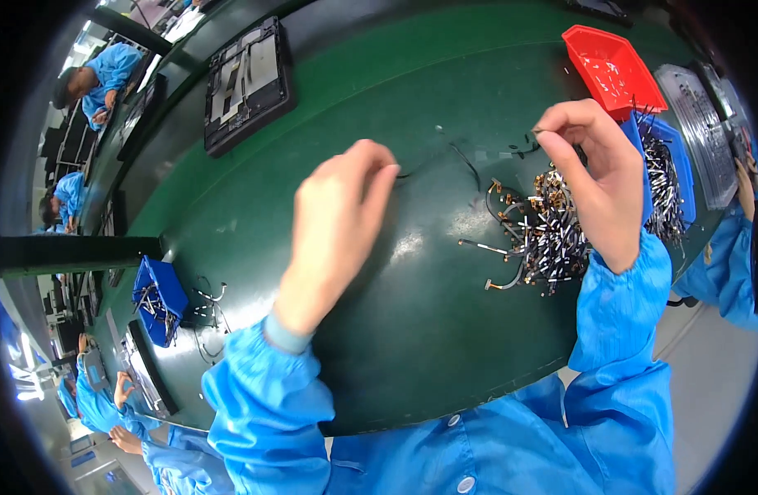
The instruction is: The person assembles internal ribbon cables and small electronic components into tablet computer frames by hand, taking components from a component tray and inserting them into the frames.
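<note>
My left hand (342, 219) is over the middle of the green table, its thumb and fingers pinched together. A thin black cable end (404, 175) pokes out at its fingertips; the rest is hidden. My right hand (597, 169) is raised at the right, thumb and forefinger pinched on a tiny dark piece too small to name. Just under those fingertips lie a few small black bits (517, 150). Between the hands rests a single loose black cable (467, 163). Beside and below my right hand spreads a heap of short black cables (552, 235) with silvery and gold-coloured ends.
A red bin (597, 62) with small pale pieces and a blue bin (684, 169) full of cables stand at the right, by a clear plastic tray (701, 136). A black framed device (247, 82) lies far left. Another blue bin (158, 301) stands left. Co-workers sit beyond.
</note>
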Motion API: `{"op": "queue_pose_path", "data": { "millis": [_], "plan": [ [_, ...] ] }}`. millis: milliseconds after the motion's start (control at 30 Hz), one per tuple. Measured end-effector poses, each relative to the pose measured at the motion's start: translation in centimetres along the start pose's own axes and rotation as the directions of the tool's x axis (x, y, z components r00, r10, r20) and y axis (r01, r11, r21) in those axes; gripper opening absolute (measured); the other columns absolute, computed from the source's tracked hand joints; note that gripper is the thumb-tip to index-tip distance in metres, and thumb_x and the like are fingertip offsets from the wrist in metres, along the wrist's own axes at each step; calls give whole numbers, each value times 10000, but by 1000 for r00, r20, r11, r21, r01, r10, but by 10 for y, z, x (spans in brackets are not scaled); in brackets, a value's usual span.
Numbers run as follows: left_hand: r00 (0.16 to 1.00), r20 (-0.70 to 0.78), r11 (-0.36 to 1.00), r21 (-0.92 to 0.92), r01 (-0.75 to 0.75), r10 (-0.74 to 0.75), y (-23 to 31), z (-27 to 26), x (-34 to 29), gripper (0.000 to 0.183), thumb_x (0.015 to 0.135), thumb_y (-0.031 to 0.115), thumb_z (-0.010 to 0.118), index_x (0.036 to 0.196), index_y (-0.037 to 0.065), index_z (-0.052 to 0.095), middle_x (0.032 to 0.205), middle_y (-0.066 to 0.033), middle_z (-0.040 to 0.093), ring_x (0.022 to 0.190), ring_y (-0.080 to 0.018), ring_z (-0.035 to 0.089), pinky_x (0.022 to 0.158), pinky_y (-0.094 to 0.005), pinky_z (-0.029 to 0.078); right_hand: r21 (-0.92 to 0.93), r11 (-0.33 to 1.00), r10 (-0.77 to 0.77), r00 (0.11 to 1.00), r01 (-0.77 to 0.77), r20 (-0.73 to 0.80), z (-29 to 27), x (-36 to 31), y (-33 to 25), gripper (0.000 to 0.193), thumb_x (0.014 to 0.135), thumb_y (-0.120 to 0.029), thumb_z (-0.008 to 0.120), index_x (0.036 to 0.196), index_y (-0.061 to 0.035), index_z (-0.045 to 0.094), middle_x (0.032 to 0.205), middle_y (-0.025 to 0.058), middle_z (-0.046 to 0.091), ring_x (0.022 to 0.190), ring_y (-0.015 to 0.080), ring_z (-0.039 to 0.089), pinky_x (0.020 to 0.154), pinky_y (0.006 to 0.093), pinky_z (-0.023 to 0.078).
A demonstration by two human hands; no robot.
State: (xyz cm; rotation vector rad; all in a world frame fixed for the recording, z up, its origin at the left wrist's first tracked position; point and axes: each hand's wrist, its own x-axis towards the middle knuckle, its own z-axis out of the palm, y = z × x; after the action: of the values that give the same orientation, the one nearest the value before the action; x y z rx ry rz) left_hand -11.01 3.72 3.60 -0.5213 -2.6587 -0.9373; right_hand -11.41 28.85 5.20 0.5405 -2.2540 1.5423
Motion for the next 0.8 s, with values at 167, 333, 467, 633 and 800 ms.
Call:
{"op": "queue_pose_path", "data": {
  "millis": [167, 333, 467, 633, 800],
  "plan": [
    [991, -131, 908, 412, 81, -29, 65, -102, -26, 129, 739, -66, 656, 831, 13, 610, 730, -105, 611, 700, -217, 633, 647, -298, 497, 321, 842, 213, 814, -433, 540, 21, -20, -9, 75, 876, -42, 664, 944, -35, 635, 870, 2, 622, 826, 83, 587, 676, 237, 481],
    [981, 123, 752, 658, 32, -150, 91, -124, -36, 162, 694, -74, 602, 809, 12, 526, 686, -129, 564, 647, -298, 585, 607, -391, 478, -36, 986, 152, 797, -162, 584, 65, -46, -9, 110, 807, -20, 671, 909, -39, 635, 846, 109, 646, 859, 245, 639, 741, 355, 515],
    [891, 423, 757, 633, -160, -166, 66, -62, -30, 228, 683, -57, 625, 878, -11, 515, 660, -145, 623, 695, -294, 667, 554, -366, 542, -280, 947, -76, 956, 158, 283, 48, -32, 9, 173, 757, -50, 723, 916, -22, 659, 895, 117, 639, 890, 307, 595, 801, 399, 500],
    [892, 429, 896, 439, -64, -146, 34, 2, -14, 298, 710, -9, 641, 967, -64, 501, 655, -222, 614, 663, -400, 643, 605, -457, 526, -317, 933, -46, 929, 171, 367, 32, -23, 24, 189, 746, -57, 737, 924, -14, 694, 865, 105, 631, 857, 286, 586, 786, 379, 502],
    [927, 301, 943, 307, 129, -225, 35, 2, -17, 243, 851, 106, 654, 936, -58, 496, 677, -238, 620, 654, -415, 631, 571, -477, 499, -326, 924, -69, 926, 200, 372, 37, -23, 37, 149, 760, -55, 712, 900, -16, 682, 877, 73, 616, 852, 258, 573, 762, 352, 500]
  ]
}}
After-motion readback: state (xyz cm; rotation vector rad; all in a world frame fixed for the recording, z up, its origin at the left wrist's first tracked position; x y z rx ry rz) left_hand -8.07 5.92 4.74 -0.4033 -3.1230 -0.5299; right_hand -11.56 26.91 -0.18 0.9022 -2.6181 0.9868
